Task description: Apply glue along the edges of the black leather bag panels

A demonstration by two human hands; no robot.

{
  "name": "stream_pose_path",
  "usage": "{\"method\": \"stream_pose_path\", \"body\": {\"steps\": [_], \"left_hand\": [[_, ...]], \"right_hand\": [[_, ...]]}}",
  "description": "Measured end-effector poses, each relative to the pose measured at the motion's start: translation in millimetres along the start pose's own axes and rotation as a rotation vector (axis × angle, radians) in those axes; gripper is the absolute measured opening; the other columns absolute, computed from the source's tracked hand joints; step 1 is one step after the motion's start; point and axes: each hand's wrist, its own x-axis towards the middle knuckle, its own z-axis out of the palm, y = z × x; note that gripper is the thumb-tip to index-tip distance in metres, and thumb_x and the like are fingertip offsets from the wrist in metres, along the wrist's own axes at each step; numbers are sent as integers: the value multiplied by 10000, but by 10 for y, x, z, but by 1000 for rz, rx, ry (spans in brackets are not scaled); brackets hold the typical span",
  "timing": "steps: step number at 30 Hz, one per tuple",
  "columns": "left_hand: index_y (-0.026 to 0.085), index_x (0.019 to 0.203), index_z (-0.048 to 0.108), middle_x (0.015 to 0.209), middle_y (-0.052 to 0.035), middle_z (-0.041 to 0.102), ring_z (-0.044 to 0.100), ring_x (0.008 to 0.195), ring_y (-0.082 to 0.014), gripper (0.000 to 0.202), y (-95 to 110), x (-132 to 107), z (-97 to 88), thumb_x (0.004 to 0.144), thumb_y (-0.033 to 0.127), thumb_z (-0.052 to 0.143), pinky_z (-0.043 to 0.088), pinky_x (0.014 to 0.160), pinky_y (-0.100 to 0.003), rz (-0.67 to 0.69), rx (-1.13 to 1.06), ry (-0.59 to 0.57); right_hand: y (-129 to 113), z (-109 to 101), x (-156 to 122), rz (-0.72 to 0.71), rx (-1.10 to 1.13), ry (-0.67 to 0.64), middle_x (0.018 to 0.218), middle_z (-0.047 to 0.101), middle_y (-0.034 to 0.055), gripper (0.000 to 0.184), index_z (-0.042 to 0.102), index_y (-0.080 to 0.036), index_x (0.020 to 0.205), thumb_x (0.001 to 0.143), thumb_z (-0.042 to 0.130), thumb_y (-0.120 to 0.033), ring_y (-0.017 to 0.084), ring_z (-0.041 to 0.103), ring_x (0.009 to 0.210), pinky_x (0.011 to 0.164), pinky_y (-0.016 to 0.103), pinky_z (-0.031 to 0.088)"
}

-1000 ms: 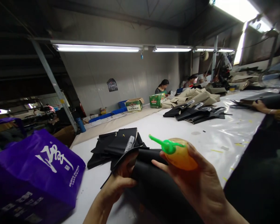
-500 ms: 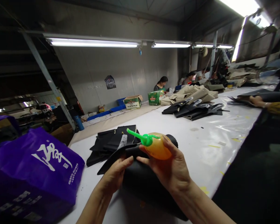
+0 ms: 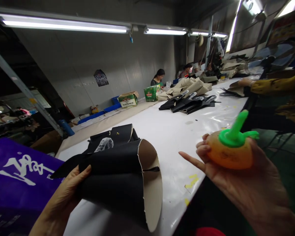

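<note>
My left hand [image 3: 68, 186] grips a black leather-like piece [image 3: 113, 186] by its left end, thumb on top. The piece is curled into a wide tube, and its beige lining shows at the open right end. At the right, over the table's edge, my right hand [image 3: 245, 183] holds an orange squeeze bottle [image 3: 228, 154] with a green cap and spout that points up. The index finger of that hand stretches out to the left, off the bottle. Behind the held piece lie more black pieces [image 3: 123, 132] on the white table [image 3: 152, 123].
A purple bag [image 3: 19, 177] stands at the left. Farther back are black pieces [image 3: 182, 105], beige pieces [image 3: 186, 88], a green box [image 3: 151, 94] and an open carton [image 3: 128, 100]. A co-worker's yellow sleeve [image 3: 277, 84] reaches in from the right; a person [image 3: 158, 78] sits beyond.
My right hand has moved right, away from the black piece, with the bottle. The piece has turned, so its open lined end now shows. The view has shifted right.
</note>
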Motion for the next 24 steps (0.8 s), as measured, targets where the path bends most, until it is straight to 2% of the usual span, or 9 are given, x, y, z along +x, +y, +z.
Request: {"method": "stream_pose_path", "body": {"steps": [3, 4, 6, 8, 10, 12, 15, 19, 24], "left_hand": [[171, 949, 706, 756, -51, 747, 686, 565, -215, 473, -65, -61, -8, 518, 149, 899, 568, 503, -259, -5, 16, 76], [173, 961, 710, 755, -51, 748, 690, 573, -224, 506, -92, -71, 10, 494, 128, 901, 568, 495, -261, -16, 18, 86], [175, 979, 718, 771, -57, 754, 707, 627, -253, 554, -148, -68, 49, 461, 102, 901, 577, 503, -270, -46, 21, 93], [184, 982, 725, 805, -58, 761, 720, 702, -278, 564, -194, -38, 79, 452, 115, 905, 587, 533, -276, -66, 22, 99], [193, 982, 731, 836, -54, 766, 723, 754, -288, 541, -220, 3, 101, 473, 163, 912, 596, 578, -284, -75, 27, 97], [196, 990, 735, 869, -52, 768, 722, 787, -294, 518, -227, 39, 119, 504, 222, 912, 601, 621, -299, -86, 40, 88], [188, 995, 739, 912, -67, 766, 722, 779, -289, 501, -224, 73, 144, 529, 263, 908, 596, 619, -294, -100, 76, 79], [177, 974, 746, 908, -80, 766, 721, 769, -284, 468, -259, 82, 174, 543, 268, 903, 584, 583, -270, -108, 71, 70], [168, 962, 754, 802, -67, 765, 721, 714, -266, 453, -337, 73, 199, 543, 257, 901, 563, 535, -235, -115, 49, 84]], "right_hand": [[2, -360, 36, 130, 184, 212, 1011, 676, -1, 165, 705, -340, 898, 831, 642, -477, 275, 662, 930, 908, 640, 512], [38, -465, 40, 148, 163, 264, 1035, 677, -2, 151, 703, -331, 887, 797, 683, -450, 280, 659, 951, 900, 606, 535], [157, -657, 37, 188, 34, 294, 1089, 674, 19, 240, 701, -296, 905, 700, 764, -405, 297, 644, 1002, 865, 505, 581], [324, -821, 37, 226, -158, 225, 1089, 677, 47, 385, 680, -267, 980, 638, 806, -391, 288, 636, 1007, 800, 377, 600], [508, -949, 57, 208, -384, 105, 1012, 681, 46, 478, 629, -258, 1064, 653, 809, -422, 247, 637, 933, 735, 286, 575], [677, -1025, 103, 145, -613, -9, 950, 660, 23, 508, 567, -265, 1117, 702, 786, -460, 217, 622, 862, 709, 269, 537], [858, -1039, 204, 67, -887, -127, 947, 620, 17, 525, 515, -266, 1132, 736, 750, -518, 228, 603, 845, 737, 316, 501], [991, -988, 318, 37, -1063, -201, 972, 597, 14, 556, 489, -277, 1124, 726, 727, -584, 243, 583, 867, 756, 338, 472], [1138, -1035, 390, 42, -1093, -266, 975, 581, 4, 533, 468, -280, 1135, 761, 698, -582, 228, 582, 842, 754, 334, 463]]}}
